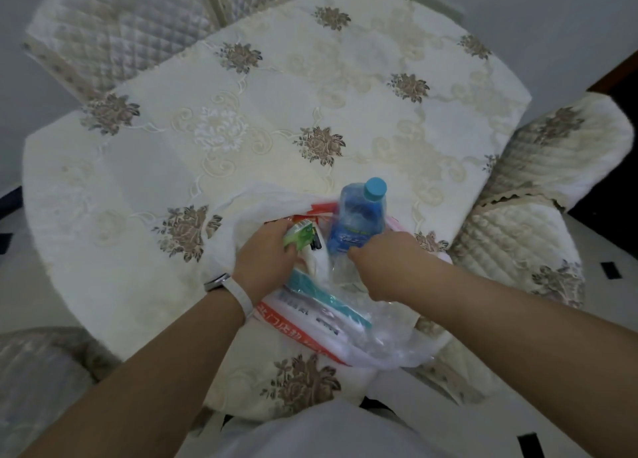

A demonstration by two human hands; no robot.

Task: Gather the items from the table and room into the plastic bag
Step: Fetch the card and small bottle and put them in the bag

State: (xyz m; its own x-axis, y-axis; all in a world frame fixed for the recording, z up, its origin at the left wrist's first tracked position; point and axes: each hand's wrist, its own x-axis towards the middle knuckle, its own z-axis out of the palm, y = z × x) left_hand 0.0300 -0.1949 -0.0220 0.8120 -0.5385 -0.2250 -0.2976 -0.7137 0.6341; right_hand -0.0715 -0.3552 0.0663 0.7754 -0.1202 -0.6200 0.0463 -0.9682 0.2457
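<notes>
A white plastic bag (345, 336) with red print lies open at the table's near edge. Inside it, a clear bottle (357, 216) with a blue label and light blue cap points away from me. My right hand (383, 264) grips the bottle's lower end. My left hand (264, 254), with a white watch on the wrist, is shut on a small green and white packet (300, 236) just inside the bag's mouth. A teal and white flat pack (328, 302) lies in the bag beneath both hands.
The table (276, 119) carries a cream embroidered cloth with brown flower motifs. Quilted cream chairs stand at the far left (114, 26), at the right (538, 198) and at the near left corner (41, 364). Grey floor surrounds the table.
</notes>
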